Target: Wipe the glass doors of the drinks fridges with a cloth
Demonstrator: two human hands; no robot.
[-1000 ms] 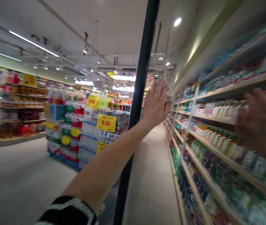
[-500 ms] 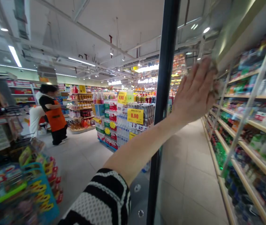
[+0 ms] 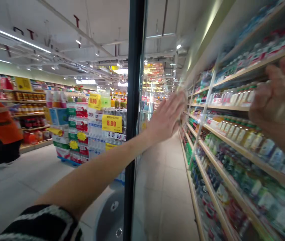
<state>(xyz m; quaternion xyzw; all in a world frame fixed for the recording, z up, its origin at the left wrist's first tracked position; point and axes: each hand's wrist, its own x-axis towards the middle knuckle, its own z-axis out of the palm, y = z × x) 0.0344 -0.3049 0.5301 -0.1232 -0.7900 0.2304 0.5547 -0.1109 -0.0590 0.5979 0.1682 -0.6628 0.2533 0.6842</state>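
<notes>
My left hand (image 3: 166,115) reaches forward past a dark upright frame (image 3: 133,110), with its fingers stretched out and close together. Its palm side is turned toward the glass panel (image 3: 154,187) beyond the frame; blur hides whether the palm touches it or covers something thin. A black and white knitted sleeve (image 3: 44,222) covers that arm up to the elbow. At the right edge my right hand (image 3: 279,90) is raised before the shelves, partly cut off. Its blurred fingers look bent and apart, and I make out nothing between them.
Long shelves of bottles (image 3: 242,134) run along the right. To the left stand stacked drink packs (image 3: 82,134) with a yellow price sign (image 3: 111,123). A person in an orange apron (image 3: 1,120) is at far left. A grey round base (image 3: 111,217) lies below.
The view has turned right, so the frame, drink packs and person sit further left. My left arm stays stretched toward the glass. My right hand has come into view.
</notes>
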